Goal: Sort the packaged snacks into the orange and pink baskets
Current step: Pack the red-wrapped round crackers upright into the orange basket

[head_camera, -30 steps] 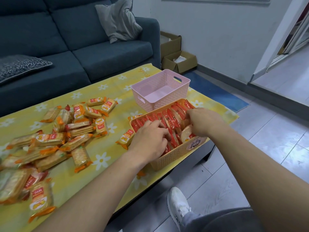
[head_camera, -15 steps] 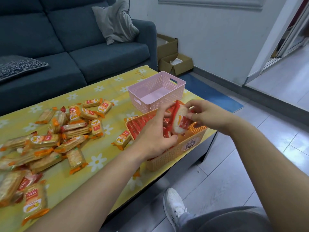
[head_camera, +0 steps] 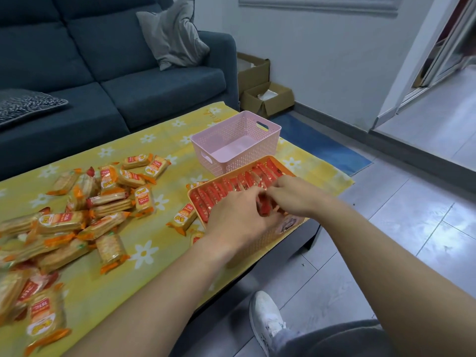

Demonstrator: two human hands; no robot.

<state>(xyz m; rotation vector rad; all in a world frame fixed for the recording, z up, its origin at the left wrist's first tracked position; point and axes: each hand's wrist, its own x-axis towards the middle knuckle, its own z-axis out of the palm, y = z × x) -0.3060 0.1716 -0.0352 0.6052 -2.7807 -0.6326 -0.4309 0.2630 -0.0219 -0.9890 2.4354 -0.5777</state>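
The orange basket [head_camera: 265,239] stands at the right end of the surface [head_camera: 306,229], on a yellow cloth [head_camera: 154,253] printed with white flowers. Its near wall sits at the cloth's edge.

Contents: a row of red packets [head_camera: 231,185] stands on edge inside the orange basket and runs from its left wall to its far right corner.

Left hand [head_camera: 239,217]: it is positioned over the near half of the orange basket, palm down, with the fingers bent into the red packets. Motion blur hides the fingertips, so whether it grasps a packet cannot be told.

Right hand [head_camera: 296,197]: it is positioned over the right half of the orange basket, with the fingers pointing toward the left hand and reaching down to the same packets. Its grasp cannot be told either. The two hands are just beside each other.

The pink basket [head_camera: 244,161] stands directly behind the orange basket, and the walls are touching or nearly so.

Orange-wrapped packets [head_camera: 103,202] lie loose in a heap to the left of the orange basket, well apart from it. One single packet [head_camera: 183,217] lies just beside the orange basket's left wall.

A blue sofa [head_camera: 103,73] with a grey cushion [head_camera: 175,34] stands beyond the surface. A white shoe [head_camera: 265,320] rests on the floor below the orange basket's near side.
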